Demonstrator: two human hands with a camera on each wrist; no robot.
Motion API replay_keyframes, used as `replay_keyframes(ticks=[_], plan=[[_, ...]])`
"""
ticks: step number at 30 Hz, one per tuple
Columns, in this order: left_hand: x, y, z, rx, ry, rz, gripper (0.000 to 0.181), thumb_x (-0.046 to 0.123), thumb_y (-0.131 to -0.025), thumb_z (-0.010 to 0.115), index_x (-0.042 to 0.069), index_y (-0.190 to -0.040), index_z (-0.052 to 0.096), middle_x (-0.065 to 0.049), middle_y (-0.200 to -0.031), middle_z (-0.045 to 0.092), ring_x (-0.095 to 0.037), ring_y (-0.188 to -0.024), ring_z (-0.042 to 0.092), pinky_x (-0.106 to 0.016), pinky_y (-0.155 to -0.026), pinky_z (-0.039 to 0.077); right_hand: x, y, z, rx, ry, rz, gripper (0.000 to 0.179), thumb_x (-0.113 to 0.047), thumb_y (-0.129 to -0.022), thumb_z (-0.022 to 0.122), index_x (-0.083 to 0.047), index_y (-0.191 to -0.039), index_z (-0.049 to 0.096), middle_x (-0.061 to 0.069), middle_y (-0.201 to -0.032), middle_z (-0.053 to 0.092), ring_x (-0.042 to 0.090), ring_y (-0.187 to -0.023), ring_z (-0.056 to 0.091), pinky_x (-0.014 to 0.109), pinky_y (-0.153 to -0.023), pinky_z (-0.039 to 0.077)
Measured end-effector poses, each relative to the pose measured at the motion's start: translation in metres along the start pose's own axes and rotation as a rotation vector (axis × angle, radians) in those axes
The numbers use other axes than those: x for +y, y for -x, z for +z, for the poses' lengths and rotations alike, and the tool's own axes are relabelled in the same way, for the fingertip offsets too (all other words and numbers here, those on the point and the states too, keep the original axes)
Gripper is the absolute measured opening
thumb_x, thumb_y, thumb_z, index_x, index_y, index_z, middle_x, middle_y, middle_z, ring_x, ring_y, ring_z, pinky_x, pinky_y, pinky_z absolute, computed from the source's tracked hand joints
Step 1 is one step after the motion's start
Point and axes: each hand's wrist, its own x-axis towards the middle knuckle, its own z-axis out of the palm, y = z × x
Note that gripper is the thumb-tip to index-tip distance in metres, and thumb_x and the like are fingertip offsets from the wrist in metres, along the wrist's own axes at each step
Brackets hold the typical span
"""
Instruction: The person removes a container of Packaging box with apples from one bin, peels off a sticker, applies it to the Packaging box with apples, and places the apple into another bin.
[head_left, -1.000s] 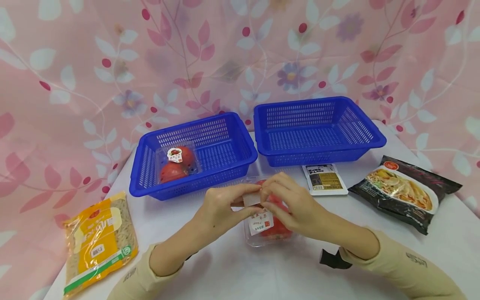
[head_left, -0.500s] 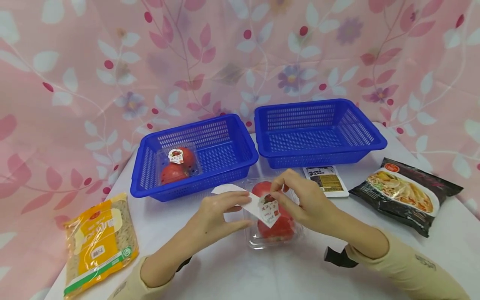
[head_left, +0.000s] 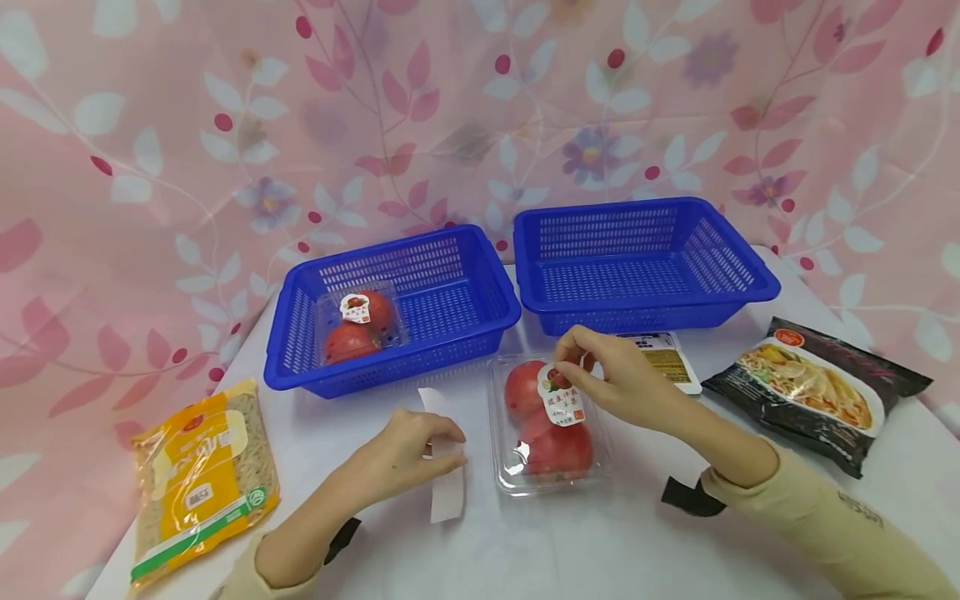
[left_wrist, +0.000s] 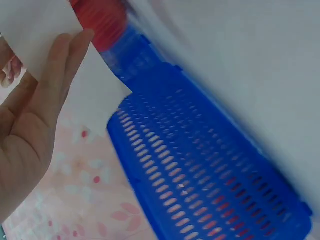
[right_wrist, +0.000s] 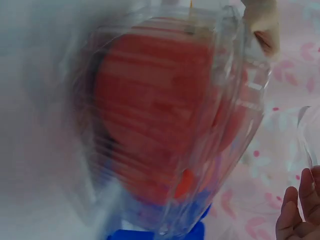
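Observation:
In the head view my left hand (head_left: 401,454) pinches a strip of white backing paper (head_left: 447,496) between thumb and fingers. The paper (left_wrist: 35,30) also shows in the left wrist view. My right hand (head_left: 626,382) pinches the top of a white fruit-picture label sticker (head_left: 562,404), which overlaps a clear plastic box (head_left: 517,482) standing on the table. Two round red fruits (head_left: 558,450) are inside this box. The right wrist view shows the box (right_wrist: 220,90) blurred and close, with the right hand's fingertips (right_wrist: 305,200) at the right edge.
A left blue basket (head_left: 480,333) holds a similar labelled fruit box (head_left: 352,312). Another blue basket (head_left: 645,312) stands at the back right. A yellow noodle bag (head_left: 198,483) lies left; a black noodle bag (head_left: 817,387) and a flat white packet (head_left: 667,358) lie right.
The label has come off its backing paper. My left hand has moved left and down with the paper strip, while the right hand keeps the label over the fruit box.

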Motion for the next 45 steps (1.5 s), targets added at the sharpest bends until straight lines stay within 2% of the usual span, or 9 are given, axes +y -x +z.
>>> replay_keyframes(ticks=[5,11,17,21,26,29,32,36,45], plan=[[-0.016,0.003,0.003,-0.101,-0.05,-0.114,0.016,0.018,-0.082,0.069,0.007,-0.093,0.069,-0.003,-0.091,0.068,-0.017,-0.081,0.061,-0.031,-0.071,0.051,0.012,-0.005,0.003,-0.081,-0.018,0.103,0.013,0.001,-0.086,0.059,-0.01,-0.088,0.053,-0.006,-0.078,0.058,0.01,-0.075,0.054,0.028,-0.065,0.048],[-0.024,0.004,0.005,-0.127,-0.229,-0.334,0.011,0.029,-0.082,0.067,0.018,-0.079,0.068,0.001,-0.087,0.066,-0.019,-0.079,0.061,-0.04,-0.066,0.049,0.023,-0.012,0.009,-0.11,-0.028,0.118,0.012,0.0,-0.087,0.059,-0.011,-0.086,0.053,-0.004,-0.076,0.058,0.011,-0.072,0.055,0.03,-0.064,0.048],[-0.02,0.003,0.007,-0.18,-0.293,-0.388,0.022,0.038,-0.081,0.066,0.017,-0.087,0.067,0.0,-0.089,0.063,-0.023,-0.083,0.059,-0.044,-0.066,0.049,0.027,-0.016,0.012,-0.138,-0.032,0.121,0.008,-0.003,-0.088,0.059,-0.009,-0.087,0.054,-0.005,-0.075,0.06,0.008,-0.071,0.057,0.028,-0.063,0.048],[-0.007,-0.004,0.015,-0.081,-0.401,-0.282,0.032,0.04,-0.083,0.064,0.013,-0.1,0.067,-0.012,-0.108,0.061,-0.039,-0.109,0.051,-0.051,-0.077,0.047,0.027,-0.016,0.012,-0.155,-0.048,0.135,0.009,-0.003,-0.088,0.058,-0.01,-0.087,0.053,-0.005,-0.074,0.06,0.008,-0.07,0.058,0.029,-0.062,0.047],[0.016,-0.02,0.025,0.167,-0.521,0.049,0.036,0.036,-0.081,0.065,0.013,-0.109,0.065,-0.018,-0.12,0.055,-0.045,-0.122,0.038,-0.049,-0.085,0.046,0.031,-0.013,0.014,-0.156,-0.043,0.126,0.011,-0.001,-0.087,0.058,-0.011,-0.085,0.053,-0.004,-0.072,0.058,0.009,-0.067,0.055,0.026,-0.059,0.047],[0.028,-0.027,0.028,0.236,-0.55,0.179,0.042,0.036,-0.082,0.063,0.013,-0.117,0.061,-0.019,-0.125,0.051,-0.045,-0.127,0.031,-0.049,-0.086,0.045,0.033,-0.012,0.016,-0.163,-0.037,0.118,0.012,0.0,-0.087,0.058,-0.011,-0.085,0.053,-0.003,-0.071,0.058,0.009,-0.065,0.053,0.024,-0.056,0.045],[0.037,-0.034,0.032,0.21,-0.55,0.202,0.047,0.041,-0.087,0.055,0.015,-0.126,0.054,-0.019,-0.132,0.044,-0.044,-0.131,0.021,-0.049,-0.086,0.045,0.035,-0.011,0.017,-0.172,-0.036,0.111,0.013,0.0,-0.087,0.058,-0.011,-0.085,0.053,-0.004,-0.071,0.058,0.009,-0.063,0.053,0.024,-0.054,0.045],[0.042,-0.04,0.039,0.138,-0.54,0.182,0.051,0.047,-0.091,0.046,0.019,-0.133,0.049,-0.019,-0.14,0.035,-0.042,-0.135,0.01,-0.048,-0.09,0.042,0.037,-0.012,0.021,-0.175,-0.019,0.091,0.011,0.0,-0.087,0.059,-0.01,-0.085,0.054,-0.005,-0.071,0.056,0.008,-0.063,0.052,0.023,-0.054,0.045],[0.045,-0.04,0.047,0.075,-0.52,0.143,0.052,0.051,-0.092,0.042,0.02,-0.133,0.049,-0.019,-0.143,0.029,-0.045,-0.133,0.011,-0.047,-0.093,0.04,0.037,-0.013,0.026,-0.161,0.084,0.061,0.01,-0.005,-0.085,0.062,-0.012,-0.086,0.056,-0.007,-0.074,0.054,0.009,-0.069,0.051,0.028,-0.059,0.048]])
